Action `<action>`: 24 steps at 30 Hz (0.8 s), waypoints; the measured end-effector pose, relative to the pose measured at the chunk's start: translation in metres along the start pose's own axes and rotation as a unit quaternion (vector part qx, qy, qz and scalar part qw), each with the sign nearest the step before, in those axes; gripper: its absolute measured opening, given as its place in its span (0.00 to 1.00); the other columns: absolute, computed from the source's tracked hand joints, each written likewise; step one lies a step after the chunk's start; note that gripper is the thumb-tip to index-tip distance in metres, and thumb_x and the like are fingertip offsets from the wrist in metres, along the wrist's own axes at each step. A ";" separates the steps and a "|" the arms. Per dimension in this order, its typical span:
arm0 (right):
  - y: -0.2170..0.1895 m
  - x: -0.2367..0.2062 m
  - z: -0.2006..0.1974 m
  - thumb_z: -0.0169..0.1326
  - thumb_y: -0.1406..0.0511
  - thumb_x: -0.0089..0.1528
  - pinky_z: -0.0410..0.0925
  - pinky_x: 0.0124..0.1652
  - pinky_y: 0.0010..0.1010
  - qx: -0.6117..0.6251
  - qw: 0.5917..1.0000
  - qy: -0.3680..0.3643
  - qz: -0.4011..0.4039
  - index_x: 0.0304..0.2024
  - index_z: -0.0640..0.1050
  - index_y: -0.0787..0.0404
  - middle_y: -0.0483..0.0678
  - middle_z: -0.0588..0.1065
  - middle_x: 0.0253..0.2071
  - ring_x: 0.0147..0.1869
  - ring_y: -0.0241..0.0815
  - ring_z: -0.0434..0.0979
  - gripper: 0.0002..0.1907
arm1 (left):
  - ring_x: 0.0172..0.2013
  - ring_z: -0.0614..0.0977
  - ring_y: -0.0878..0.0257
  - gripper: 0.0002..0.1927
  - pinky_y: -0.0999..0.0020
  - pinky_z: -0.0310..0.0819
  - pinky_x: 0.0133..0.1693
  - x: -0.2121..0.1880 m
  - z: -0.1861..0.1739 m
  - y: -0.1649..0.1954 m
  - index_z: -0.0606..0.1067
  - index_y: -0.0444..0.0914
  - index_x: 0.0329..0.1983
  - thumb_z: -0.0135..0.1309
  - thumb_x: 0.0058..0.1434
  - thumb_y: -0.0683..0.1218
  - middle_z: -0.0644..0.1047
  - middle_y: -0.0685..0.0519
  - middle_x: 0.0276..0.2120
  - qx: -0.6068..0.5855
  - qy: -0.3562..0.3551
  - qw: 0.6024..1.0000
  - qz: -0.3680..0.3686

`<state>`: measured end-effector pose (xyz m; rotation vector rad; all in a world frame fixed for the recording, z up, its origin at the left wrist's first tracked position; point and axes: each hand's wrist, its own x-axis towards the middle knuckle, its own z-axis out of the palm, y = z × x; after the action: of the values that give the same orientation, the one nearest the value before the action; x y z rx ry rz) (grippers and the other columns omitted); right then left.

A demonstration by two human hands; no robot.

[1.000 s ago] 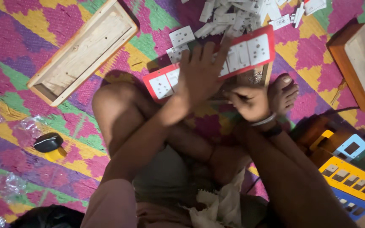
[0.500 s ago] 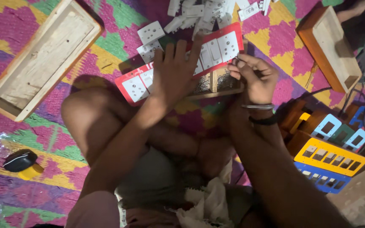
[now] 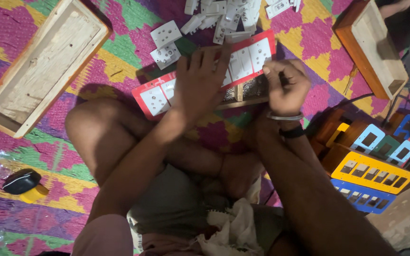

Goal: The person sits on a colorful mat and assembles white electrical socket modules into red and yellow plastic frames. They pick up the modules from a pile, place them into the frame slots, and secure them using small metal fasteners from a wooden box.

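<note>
Left grip (image 3: 200,83) lies flat, open, on red switch panel (image 3: 205,76); right grip (image 3: 285,85) curls at its edge.

The person's right hand (image 3: 286,85) carries a thin silver bangle (image 3: 284,116) and a black band (image 3: 293,132) at the wrist, the left hand (image 3: 199,83) is bare, with a pink sleeve (image 3: 103,237) at seven o'clock and grey shorts (image 3: 176,208) below.

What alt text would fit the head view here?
A seated person's left hand presses flat on a red-edged switch panel on a colourful woven mat, while the right hand works at the panel's right end. Loose white switch parts lie beyond; empty wooden boxes flank them.
</note>
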<state>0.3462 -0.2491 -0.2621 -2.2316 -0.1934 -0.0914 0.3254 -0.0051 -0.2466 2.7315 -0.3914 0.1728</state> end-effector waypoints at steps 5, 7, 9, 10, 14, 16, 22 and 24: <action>0.003 0.009 0.002 0.67 0.74 0.60 0.67 0.36 0.24 0.209 0.962 0.019 0.172 0.40 0.76 0.57 0.43 0.77 0.35 0.36 0.34 0.73 0.13 | 0.52 0.74 0.53 0.53 0.51 0.66 0.48 -0.002 -0.002 -0.001 0.63 0.38 0.73 0.71 0.44 0.54 0.72 0.50 0.53 -0.029 0.002 1.000 0.005; 0.005 0.013 0.002 0.64 0.72 0.54 0.69 0.29 0.25 0.349 0.870 0.028 0.346 0.41 0.76 0.47 0.40 0.79 0.32 0.34 0.34 0.79 0.18 | 0.50 0.74 0.53 0.54 0.49 0.66 0.48 -0.002 -0.001 -0.003 0.62 0.38 0.74 0.71 0.43 0.54 0.72 0.50 0.52 -0.013 0.008 1.000 0.004; 0.003 0.009 0.010 0.62 0.71 0.61 0.66 0.28 0.27 0.310 0.911 -0.040 0.269 0.40 0.77 0.54 0.45 0.78 0.33 0.31 0.36 0.75 0.09 | 0.50 0.74 0.51 0.56 0.49 0.66 0.47 0.000 0.001 -0.010 0.62 0.40 0.73 0.71 0.39 0.56 0.72 0.47 0.52 -0.029 0.033 0.999 -0.032; 0.002 0.008 0.013 0.61 0.71 0.64 0.64 0.27 0.28 0.288 0.928 -0.072 0.226 0.40 0.77 0.58 0.48 0.78 0.34 0.29 0.38 0.73 0.05 | 0.50 0.74 0.50 0.57 0.48 0.67 0.47 0.003 0.002 -0.015 0.61 0.41 0.72 0.71 0.37 0.57 0.72 0.46 0.52 -0.036 0.048 0.997 -0.049; -0.005 -0.004 0.030 0.65 0.67 0.60 0.71 0.35 0.33 -0.095 0.956 -0.217 -0.176 0.42 0.79 0.60 0.50 0.77 0.41 0.42 0.45 0.79 0.10 | 0.51 0.73 0.49 0.56 0.47 0.67 0.52 0.008 0.007 -0.036 0.59 0.42 0.76 0.73 0.49 0.60 0.71 0.49 0.52 -0.014 0.069 0.993 -0.090; -0.005 0.001 0.040 0.62 0.61 0.50 0.72 0.33 0.37 -0.241 0.881 -0.238 -0.329 0.43 0.79 0.61 0.53 0.76 0.45 0.50 0.55 0.78 0.20 | 0.49 0.73 0.49 0.55 0.49 0.67 0.49 0.010 0.009 -0.041 0.59 0.42 0.76 0.74 0.51 0.64 0.71 0.48 0.52 0.004 0.081 0.993 -0.089; -0.015 0.001 0.056 0.61 0.63 0.55 0.75 0.47 0.41 -0.226 0.875 -0.271 -0.331 0.45 0.79 0.58 0.48 0.76 0.48 0.52 0.49 0.79 0.16 | 0.49 0.74 0.51 0.56 0.50 0.67 0.50 0.006 0.009 -0.031 0.59 0.41 0.76 0.73 0.45 0.56 0.71 0.50 0.50 -0.032 0.049 0.996 -0.068; -0.019 -0.003 0.051 0.62 0.65 0.58 0.73 0.42 0.39 -0.171 0.918 -0.249 -0.258 0.45 0.81 0.59 0.51 0.77 0.45 0.46 0.50 0.79 0.13 | 0.49 0.74 0.51 0.56 0.50 0.67 0.50 0.005 0.006 -0.029 0.59 0.41 0.75 0.72 0.44 0.55 0.71 0.49 0.51 -0.021 0.044 0.997 -0.058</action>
<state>0.3394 -0.1975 -0.2793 -2.4555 -1.1193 0.1769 0.3393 0.0173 -0.2616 2.6855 -0.2080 0.2511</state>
